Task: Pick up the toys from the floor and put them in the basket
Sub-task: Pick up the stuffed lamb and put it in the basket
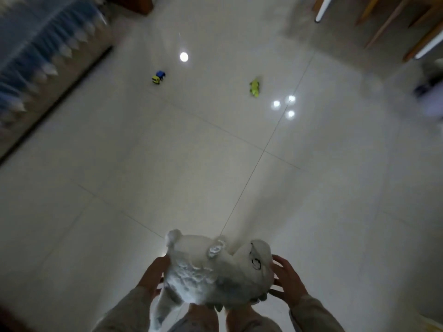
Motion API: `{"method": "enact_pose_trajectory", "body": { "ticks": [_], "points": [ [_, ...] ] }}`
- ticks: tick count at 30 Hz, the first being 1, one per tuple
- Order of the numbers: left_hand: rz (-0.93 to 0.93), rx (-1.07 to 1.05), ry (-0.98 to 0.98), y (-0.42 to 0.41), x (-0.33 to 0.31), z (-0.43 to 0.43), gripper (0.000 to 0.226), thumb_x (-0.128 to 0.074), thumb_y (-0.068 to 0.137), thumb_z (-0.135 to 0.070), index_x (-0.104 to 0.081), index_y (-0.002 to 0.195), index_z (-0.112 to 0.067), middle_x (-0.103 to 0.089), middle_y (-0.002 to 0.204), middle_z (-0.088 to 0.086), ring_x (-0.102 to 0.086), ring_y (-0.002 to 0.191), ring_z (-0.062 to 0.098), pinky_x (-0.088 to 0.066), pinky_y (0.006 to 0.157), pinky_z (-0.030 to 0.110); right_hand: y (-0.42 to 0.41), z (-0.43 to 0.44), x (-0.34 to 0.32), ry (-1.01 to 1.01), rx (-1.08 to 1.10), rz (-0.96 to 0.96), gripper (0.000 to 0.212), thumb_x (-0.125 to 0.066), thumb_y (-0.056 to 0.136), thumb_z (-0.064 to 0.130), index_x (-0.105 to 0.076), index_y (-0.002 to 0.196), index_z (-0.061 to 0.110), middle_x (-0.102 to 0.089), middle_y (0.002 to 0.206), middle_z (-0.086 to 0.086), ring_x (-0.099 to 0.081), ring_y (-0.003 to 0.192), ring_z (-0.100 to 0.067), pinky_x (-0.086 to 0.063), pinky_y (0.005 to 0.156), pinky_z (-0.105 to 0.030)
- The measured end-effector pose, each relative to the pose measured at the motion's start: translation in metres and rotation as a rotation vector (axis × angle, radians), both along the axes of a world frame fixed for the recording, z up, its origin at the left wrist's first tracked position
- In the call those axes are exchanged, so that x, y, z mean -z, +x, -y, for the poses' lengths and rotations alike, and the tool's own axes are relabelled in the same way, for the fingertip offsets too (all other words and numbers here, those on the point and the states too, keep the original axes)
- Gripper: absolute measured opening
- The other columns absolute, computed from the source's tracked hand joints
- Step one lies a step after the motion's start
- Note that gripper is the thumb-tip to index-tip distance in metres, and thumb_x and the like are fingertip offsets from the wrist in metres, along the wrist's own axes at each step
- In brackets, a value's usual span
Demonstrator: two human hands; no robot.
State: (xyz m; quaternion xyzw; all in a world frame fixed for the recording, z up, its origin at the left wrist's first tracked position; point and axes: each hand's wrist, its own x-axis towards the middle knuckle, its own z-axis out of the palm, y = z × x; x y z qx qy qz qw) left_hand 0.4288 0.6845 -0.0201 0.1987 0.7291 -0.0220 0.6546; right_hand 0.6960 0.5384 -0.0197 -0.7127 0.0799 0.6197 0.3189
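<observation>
The grip is with both hands: the left hand (153, 274) and the right hand (288, 279) press on the two sides of a white plush toy (215, 267), held in the air above the floor (335, 188). I judge the task is partly done, because a blue and yellow toy truck (158, 77) and a green toy (254, 87) lie far ahead on the tiles, and the basket is not in view. The glossy floor reflects ceiling lamps, with a blue fringed cover (36, 58) at left and wooden furniture legs (393, 22) at upper right.
</observation>
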Motion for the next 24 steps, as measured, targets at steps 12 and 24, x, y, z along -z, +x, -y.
{"method": "enact_pose_trajectory", "body": {
  "ticks": [12,24],
  "points": [
    [0.026,-0.189,0.310,0.013,-0.053,0.026,0.023,-0.042,0.096,-0.027,-0.059,0.100,-0.012,-0.052,0.111,0.006,-0.046,0.104,0.022,-0.035,0.089,0.034,0.027,-0.030,-0.063,0.191,-0.144,0.051,0.019,-0.051,0.093,0.010,-0.052,0.112,0.011,-0.055,0.104,-0.013,-0.055,0.073,-0.023,-0.048,0.055,-0.028],
    [0.063,-0.411,0.310,0.043,-0.040,-0.055,0.025,-0.048,0.091,-0.035,-0.060,0.107,-0.018,-0.056,0.111,0.005,-0.052,0.095,0.022,-0.042,0.081,0.032,0.072,-0.136,-0.074,0.302,-0.192,0.098,0.016,-0.051,0.092,0.008,-0.054,0.108,0.012,-0.060,0.097,-0.007,-0.060,0.082,-0.022,-0.052,0.053,-0.024]
  ]
}}
